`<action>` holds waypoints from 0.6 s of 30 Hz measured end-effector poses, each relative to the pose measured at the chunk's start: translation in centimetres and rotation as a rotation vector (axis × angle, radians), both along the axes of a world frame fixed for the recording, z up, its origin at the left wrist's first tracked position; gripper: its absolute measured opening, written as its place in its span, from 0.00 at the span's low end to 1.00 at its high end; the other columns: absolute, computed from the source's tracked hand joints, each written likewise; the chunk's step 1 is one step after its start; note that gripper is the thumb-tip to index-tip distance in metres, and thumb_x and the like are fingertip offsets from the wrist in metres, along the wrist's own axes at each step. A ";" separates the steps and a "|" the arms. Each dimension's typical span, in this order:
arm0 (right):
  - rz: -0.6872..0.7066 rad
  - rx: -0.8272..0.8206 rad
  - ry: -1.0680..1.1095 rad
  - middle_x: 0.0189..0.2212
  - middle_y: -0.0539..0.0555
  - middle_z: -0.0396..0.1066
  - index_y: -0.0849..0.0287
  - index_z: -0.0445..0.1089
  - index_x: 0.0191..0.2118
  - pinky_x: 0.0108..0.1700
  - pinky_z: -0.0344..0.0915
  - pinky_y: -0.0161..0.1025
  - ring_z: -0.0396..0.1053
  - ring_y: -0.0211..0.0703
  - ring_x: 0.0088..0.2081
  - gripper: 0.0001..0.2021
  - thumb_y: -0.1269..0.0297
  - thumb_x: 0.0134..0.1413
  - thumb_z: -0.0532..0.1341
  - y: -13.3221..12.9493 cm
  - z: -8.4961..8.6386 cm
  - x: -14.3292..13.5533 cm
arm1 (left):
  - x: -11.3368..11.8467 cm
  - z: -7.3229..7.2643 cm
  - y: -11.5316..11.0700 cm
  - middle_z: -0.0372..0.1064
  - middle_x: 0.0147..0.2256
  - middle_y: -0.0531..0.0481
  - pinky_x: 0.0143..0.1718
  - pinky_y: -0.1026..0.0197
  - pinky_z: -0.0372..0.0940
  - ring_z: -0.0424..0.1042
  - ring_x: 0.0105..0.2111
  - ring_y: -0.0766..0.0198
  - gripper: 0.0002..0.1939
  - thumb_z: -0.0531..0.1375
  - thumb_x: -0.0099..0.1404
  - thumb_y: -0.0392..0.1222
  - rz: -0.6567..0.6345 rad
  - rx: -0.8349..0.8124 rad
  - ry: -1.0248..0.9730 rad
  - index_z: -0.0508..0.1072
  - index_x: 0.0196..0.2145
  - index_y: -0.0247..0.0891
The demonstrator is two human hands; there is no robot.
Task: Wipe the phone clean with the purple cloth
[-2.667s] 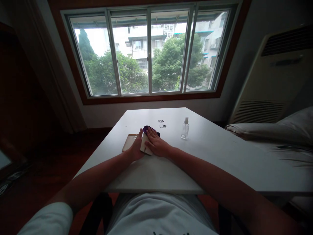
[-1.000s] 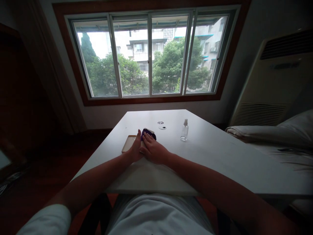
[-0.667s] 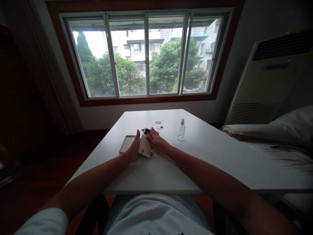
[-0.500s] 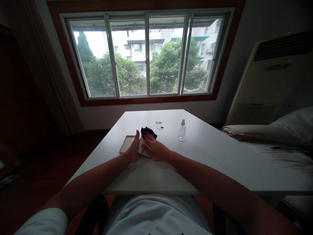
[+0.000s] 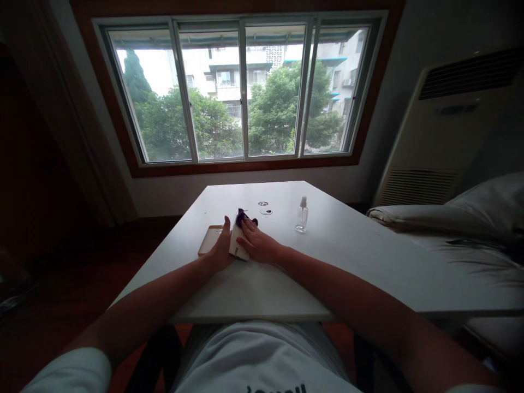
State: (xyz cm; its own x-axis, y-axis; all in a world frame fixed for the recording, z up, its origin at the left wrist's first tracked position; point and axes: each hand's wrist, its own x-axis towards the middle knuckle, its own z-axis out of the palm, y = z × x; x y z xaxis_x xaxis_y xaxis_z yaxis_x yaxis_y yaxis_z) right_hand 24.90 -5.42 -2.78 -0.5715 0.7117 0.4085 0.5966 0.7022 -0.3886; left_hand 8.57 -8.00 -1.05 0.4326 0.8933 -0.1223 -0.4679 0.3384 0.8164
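Observation:
My left hand grips the side of a pale, slab-shaped phone, its thumb pointing up along the edge. The phone is tilted above the table, a small dark mark near its lower end. My right hand presses a dark purple cloth with its fingertips against the upper part of the phone. The cloth is bunched, and part of it is hidden under the fingers. Just left of my left hand lies a shallow, gold-rimmed phone case, partly covered by that hand.
A clear spray bottle stands upright on the white table, right of my hands. Two small round pieces, a patterned disc and a pale disc with a dark spot, are beyond them. Pale bedding borders the right side.
My right hand and the cloth have slid slightly over the phone, and the cloth is bunched differently. More of the phone's pale face shows. My left hand keeps its hold.

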 end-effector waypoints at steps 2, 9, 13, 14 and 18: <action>0.087 0.034 -0.007 0.70 0.72 0.50 0.68 0.53 0.71 0.71 0.47 0.63 0.46 0.63 0.72 0.36 0.44 0.70 0.47 -1.5 0.5 -0.3 | -0.2 -0.1 0.3 0.79 0.33 0.40 0.35 0.58 0.74 0.80 0.34 0.52 0.37 0.50 0.67 0.73 0.007 0.003 -0.024 0.78 0.45 0.34; 0.291 0.185 -0.078 0.66 0.67 0.59 0.64 0.60 0.68 0.72 0.47 0.56 0.54 0.58 0.69 0.31 0.46 0.70 0.50 -4.1 1.9 -1.1 | -0.5 -0.2 0.6 0.79 0.39 0.35 0.42 0.53 0.75 0.79 0.41 0.47 0.44 0.51 0.62 0.78 0.078 -0.044 -0.006 0.78 0.44 0.30; 0.079 0.130 -0.054 0.69 0.73 0.50 0.72 0.50 0.71 0.72 0.43 0.61 0.46 0.64 0.72 0.40 0.42 0.69 0.49 -1.6 0.9 -0.5 | -0.2 -0.1 0.2 0.79 0.35 0.38 0.37 0.57 0.74 0.80 0.37 0.50 0.39 0.52 0.65 0.74 -0.003 -0.018 0.013 0.78 0.48 0.33; 0.027 0.091 -0.038 0.69 0.74 0.50 0.73 0.49 0.72 0.72 0.44 0.61 0.47 0.65 0.71 0.41 0.41 0.69 0.48 -0.9 0.7 -0.2 | -0.1 0.0 0.0 0.79 0.34 0.39 0.36 0.57 0.74 0.80 0.36 0.51 0.38 0.52 0.66 0.73 -0.008 -0.009 0.032 0.77 0.49 0.33; -0.077 -0.013 0.015 0.67 0.73 0.54 0.72 0.49 0.72 0.69 0.51 0.61 0.51 0.66 0.69 0.42 0.39 0.68 0.47 0.0 0.6 0.4 | 0.1 0.2 -0.7 0.79 0.34 0.38 0.34 0.57 0.74 0.80 0.33 0.52 0.38 0.51 0.67 0.72 -0.016 0.015 0.109 0.76 0.52 0.34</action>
State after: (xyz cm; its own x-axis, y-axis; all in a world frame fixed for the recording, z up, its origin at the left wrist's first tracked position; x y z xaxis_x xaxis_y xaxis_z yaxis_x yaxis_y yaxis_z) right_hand 25.26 -5.45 -2.15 -0.5088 0.7586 0.4069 0.6425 0.6492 -0.4070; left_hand 8.68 -8.66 -0.82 0.4313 0.8885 -0.1564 -0.3706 0.3325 0.8672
